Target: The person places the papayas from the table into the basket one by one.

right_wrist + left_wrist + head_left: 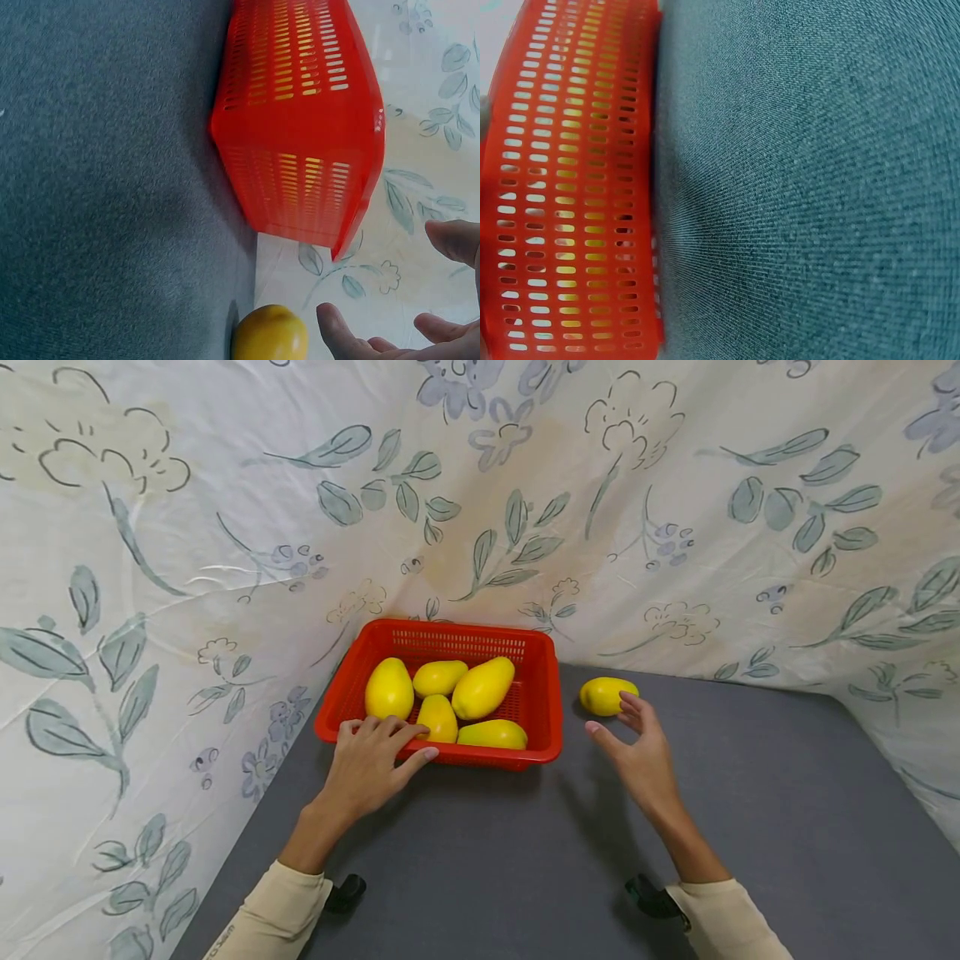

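A red plastic basket [551, 693] holds several yellow mangoes [483, 688]. My left hand [370, 763] grips its front rim near the left corner, fingers bent over the edge and thumb along the rim. The fingertips lie close to a small mango [437, 717]; contact cannot be told. In the left wrist view the slotted basket wall [577, 187] fills the left side. To the right of the basket, a single mango [600, 696] lies on the table. Just beside it is my right hand [641, 756], thumb and fingers spread, holding nothing; that mango [271, 334] also shows in the right wrist view.
The dark grey table [787, 793] extends in front and to the right. A floral cloth [660, 510] hangs behind and along the left side, close to the basket. Black devices sit at both wrists, one by the right cuff [651, 897].
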`<state>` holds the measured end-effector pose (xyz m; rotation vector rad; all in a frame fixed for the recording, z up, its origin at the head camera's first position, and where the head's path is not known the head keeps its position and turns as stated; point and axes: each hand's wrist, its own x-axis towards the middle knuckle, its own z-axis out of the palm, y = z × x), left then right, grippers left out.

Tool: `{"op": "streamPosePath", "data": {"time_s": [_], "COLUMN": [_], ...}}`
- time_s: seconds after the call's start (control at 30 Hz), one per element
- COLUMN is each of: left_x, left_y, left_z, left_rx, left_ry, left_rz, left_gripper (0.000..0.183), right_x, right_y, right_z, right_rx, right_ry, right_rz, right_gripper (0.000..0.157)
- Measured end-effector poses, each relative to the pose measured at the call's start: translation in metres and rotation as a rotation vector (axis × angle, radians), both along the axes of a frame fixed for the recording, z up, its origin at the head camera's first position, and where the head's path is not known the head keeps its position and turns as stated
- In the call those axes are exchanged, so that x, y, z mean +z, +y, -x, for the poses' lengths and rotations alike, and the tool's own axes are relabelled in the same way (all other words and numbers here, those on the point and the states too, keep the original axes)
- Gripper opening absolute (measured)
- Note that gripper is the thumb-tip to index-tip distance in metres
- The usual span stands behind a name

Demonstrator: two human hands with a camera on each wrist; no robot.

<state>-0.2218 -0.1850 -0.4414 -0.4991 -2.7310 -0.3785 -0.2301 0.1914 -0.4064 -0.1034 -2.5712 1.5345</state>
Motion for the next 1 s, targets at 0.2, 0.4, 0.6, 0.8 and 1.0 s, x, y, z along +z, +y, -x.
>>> {"op": "streamPosePath", "data": {"time_s": [0.2,0.4,0.6,0.8,1.0], "left_x": [0.002,0.002,0.002,0.003,0.000], "left_y": [0.001,0.002,0.003,0.003,0.005], "left_z": [0.000,0.000,0.001,0.001,0.000], "left_rx": [0.008,0.000,0.002,0.007,0.004], "left_ry": [0.002,0.016,0.000,-0.002,0.010], "left_rz": [-0.002,-0.010,-0.013,-0.008,-0.015], "left_gripper": [0.049,0.047,0.048,0.049,0.048], "right_x": [-0.005,-0.013,-0.021,-0.026,-0.031], "right_y": [0.006,0.014,0.023,0.027,0.029], "right_z": [0.006,0.016,0.024,0.036,0.050], "right_rx": [-0.013,-0.032,-0.037,-0.032,-0.025], "right_ry": [-0.005,-0.011,-0.011,-0.039,-0.077], "right_rz": [-0.014,-0.027,-0.051,-0.088,-0.105], "right_gripper": [0.087,0.086,0.085,0.088,0.088]}}
